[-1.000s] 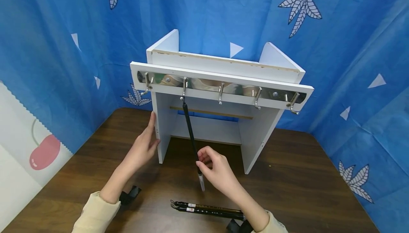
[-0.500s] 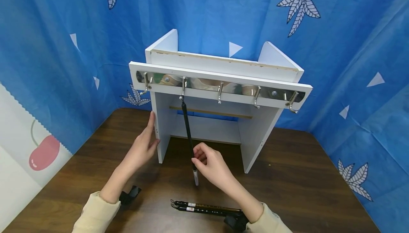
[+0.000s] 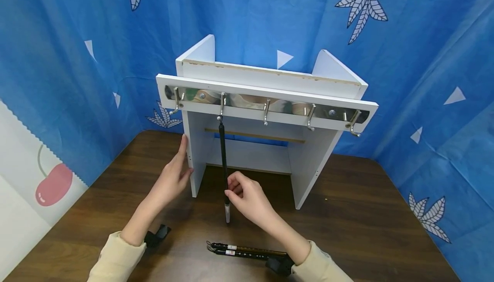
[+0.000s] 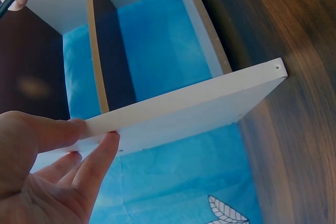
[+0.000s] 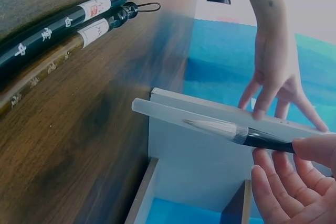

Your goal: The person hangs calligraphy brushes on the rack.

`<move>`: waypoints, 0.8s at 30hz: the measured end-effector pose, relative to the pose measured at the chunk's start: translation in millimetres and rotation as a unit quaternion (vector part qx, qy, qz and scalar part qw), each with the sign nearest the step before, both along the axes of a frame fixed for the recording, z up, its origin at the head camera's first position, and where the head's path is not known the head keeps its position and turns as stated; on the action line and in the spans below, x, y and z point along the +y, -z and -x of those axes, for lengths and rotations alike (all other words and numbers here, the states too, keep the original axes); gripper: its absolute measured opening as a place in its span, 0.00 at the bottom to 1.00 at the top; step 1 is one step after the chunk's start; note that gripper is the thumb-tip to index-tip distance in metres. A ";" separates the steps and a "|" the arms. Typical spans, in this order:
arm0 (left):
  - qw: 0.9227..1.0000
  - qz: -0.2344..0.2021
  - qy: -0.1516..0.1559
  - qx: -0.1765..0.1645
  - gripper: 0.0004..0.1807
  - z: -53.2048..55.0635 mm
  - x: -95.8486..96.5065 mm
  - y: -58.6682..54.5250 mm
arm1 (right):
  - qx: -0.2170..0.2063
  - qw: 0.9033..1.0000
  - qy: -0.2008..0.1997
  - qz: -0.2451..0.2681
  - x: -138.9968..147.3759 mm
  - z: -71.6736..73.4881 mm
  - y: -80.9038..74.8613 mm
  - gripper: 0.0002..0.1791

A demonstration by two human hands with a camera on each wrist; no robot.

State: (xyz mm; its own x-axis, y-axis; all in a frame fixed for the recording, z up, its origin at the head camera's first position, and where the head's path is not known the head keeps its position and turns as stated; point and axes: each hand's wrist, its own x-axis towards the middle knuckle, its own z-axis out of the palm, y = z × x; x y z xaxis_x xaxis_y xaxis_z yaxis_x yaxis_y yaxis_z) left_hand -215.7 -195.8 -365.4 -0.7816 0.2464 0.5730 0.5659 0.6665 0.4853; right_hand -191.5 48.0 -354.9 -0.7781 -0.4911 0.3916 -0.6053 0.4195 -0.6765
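Observation:
A black-handled writing brush (image 3: pixel 224 153) with a clear cap over its pale tip hangs by its loop from the second hook from the left. Low on its handle, near the cap, my right hand (image 3: pixel 248 198) pinches the brush with thumb and fingers. The hooks sit on a metal strip along the front board of a white shelf unit (image 3: pixel 270 74). My left hand (image 3: pixel 171 179) holds the unit's left side panel (image 4: pixel 210 90) at its front edge, thumb and fingertips on the edge and outer face. In the right wrist view, the capped tip (image 5: pixel 220 128) points left.
Two more brushes (image 3: pixel 247 252), dark and brown with white labels, lie on the wooden table (image 3: pixel 366 217) in front of the unit, partly under the right forearm. Behind the unit hangs a blue curtain (image 3: pixel 247 16) with leaf prints. Other hooks (image 3: pixel 266 112) stick out along the board.
My right hand has moved left, swinging the brush's lower end left until it hangs nearly straight down. The loop stays on the hook. My left hand keeps its place on the side panel.

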 end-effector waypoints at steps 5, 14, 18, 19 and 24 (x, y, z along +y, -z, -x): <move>1.000 0.000 0.002 -0.005 0.58 0.1 -0.3 -1.6 | 0.002 1.000 0.000 0.003 -3.5 1.6 2.2 0.08; 1.000 0.001 -0.005 0.003 0.58 0.6 -0.6 0.1 | 0.002 1.000 0.000 0.000 -7.9 2.6 2.8 0.08; 1.000 0.002 -0.006 0.004 0.58 0.3 -0.2 0.3 | 0.000 1.000 0.001 0.000 -8.9 3.0 2.8 0.08; 1.000 0.002 -0.005 0.003 0.57 0.2 -0.1 0.4 | -0.001 1.000 0.001 0.000 -9.1 3.1 3.0 0.08; 1.000 0.001 -0.006 -0.002 0.57 -0.5 0.3 -0.1 | -0.004 1.000 0.000 0.001 -10.6 3.9 3.6 0.08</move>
